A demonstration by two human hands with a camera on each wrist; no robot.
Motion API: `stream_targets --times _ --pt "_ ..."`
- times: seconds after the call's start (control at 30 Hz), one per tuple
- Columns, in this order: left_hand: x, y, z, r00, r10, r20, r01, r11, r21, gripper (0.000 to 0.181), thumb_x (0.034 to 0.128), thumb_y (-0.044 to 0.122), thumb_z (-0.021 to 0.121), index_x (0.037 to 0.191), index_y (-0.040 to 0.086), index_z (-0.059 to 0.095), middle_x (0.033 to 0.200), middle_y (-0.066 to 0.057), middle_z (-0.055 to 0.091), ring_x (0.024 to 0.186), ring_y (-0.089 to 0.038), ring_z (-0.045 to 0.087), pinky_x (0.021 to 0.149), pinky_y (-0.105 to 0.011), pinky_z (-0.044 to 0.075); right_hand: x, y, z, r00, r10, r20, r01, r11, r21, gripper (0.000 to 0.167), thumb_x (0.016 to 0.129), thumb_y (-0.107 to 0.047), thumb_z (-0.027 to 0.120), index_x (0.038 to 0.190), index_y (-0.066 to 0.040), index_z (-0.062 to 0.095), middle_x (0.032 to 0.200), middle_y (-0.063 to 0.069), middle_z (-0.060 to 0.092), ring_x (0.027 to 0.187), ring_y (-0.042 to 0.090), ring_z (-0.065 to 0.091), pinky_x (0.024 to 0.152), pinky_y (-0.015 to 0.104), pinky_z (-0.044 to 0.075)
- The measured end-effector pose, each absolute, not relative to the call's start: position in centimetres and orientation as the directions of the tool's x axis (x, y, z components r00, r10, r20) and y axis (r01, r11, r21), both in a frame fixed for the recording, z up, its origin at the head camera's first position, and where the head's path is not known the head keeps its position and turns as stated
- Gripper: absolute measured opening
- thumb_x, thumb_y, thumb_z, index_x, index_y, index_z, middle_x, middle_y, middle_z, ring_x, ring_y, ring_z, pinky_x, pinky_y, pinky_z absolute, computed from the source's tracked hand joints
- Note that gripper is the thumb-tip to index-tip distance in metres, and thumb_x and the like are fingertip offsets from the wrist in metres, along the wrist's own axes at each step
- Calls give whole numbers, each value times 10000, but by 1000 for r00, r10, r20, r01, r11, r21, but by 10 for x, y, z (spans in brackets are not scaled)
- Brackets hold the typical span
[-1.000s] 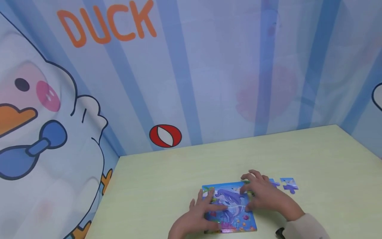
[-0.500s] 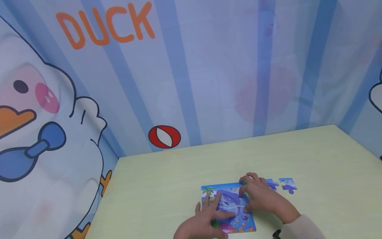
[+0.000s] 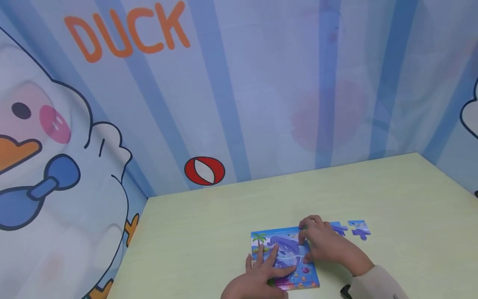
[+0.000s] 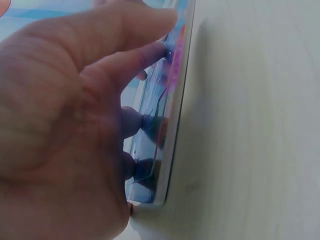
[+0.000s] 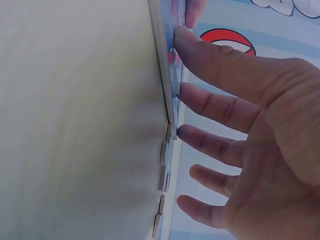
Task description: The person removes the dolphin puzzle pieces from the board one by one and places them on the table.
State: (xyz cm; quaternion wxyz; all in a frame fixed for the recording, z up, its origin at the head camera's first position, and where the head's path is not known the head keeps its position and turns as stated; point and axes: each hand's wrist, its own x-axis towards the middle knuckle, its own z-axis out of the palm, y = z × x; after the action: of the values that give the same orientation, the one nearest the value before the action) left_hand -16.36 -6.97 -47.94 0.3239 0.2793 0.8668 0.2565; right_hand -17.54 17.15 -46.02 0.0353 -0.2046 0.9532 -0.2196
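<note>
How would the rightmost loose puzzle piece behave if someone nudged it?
The rightmost loose puzzle piece would probably slide rather than roll, since it lies flat on the table. It looks thin and small, so likely light. Its jutting knob might bend if caught.

The right hand (image 3: 322, 239) hides some puzzle (image 3: 288, 248).

Pale cream right sleeve (image 3: 377, 284)
</note>
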Motion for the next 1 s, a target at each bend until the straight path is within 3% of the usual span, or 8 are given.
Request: stream_targets --times 0.33,0.47,0.63,0.83,1.0 --pt "-186 -73 -531 -620 685 -384 316 665 676 540 897 510 696 1389 610 495 1697 78 24 1499 -409 -206 1089 -719 -142 -175 176 -464 -913 -408 13 -360 790 -496 384 692 -214 939 806 -220 572 1232 96 554 1268 443 389 939 703 345" --pt "-178 -72 -516 -627 667 -404 304 686 661 524 922 497 672 1406 590 493 1700 59 39 1505 -399 -196 1109 -698 -134 -174 176 -463 -911 -413 11 -363 788 -497 382 670 -228 949 810 -222 593 1234 94 558 1268 436 394 957 690 350" --pt "-162 -68 -478 -644 636 -425 294 718 631 514 950 401 667 1440 477 534 1702 2 82 1518 -402 -148 1135 -680 -91 -173 177 -460 -898 -440 24 -394 777 -491 399 657 -207 951 817 -221 586 1229 97 567 1263 435 410 955 676 364" --pt "-159 -69 -472 -650 641 -408 287 705 649 503 950 355 672 1429 457 558 1700 -21 97 1516 -409 -145 1136 -676 -92 -175 182 -459 -862 -498 92 -468 714 -521 278 836 -132 817 800 -225 557 1136 35 595 1164 380 486 864 600 420" --pt "-170 -74 -498 -633 675 -378 299 664 685 500 938 423 664 1413 520 539 1701 13 58 1500 -414 -191 1104 -703 -133 -179 189 -460 -833 -537 136 -495 613 -615 191 964 -134 674 814 -227 601 995 -87 582 1011 221 504 818 449 436"
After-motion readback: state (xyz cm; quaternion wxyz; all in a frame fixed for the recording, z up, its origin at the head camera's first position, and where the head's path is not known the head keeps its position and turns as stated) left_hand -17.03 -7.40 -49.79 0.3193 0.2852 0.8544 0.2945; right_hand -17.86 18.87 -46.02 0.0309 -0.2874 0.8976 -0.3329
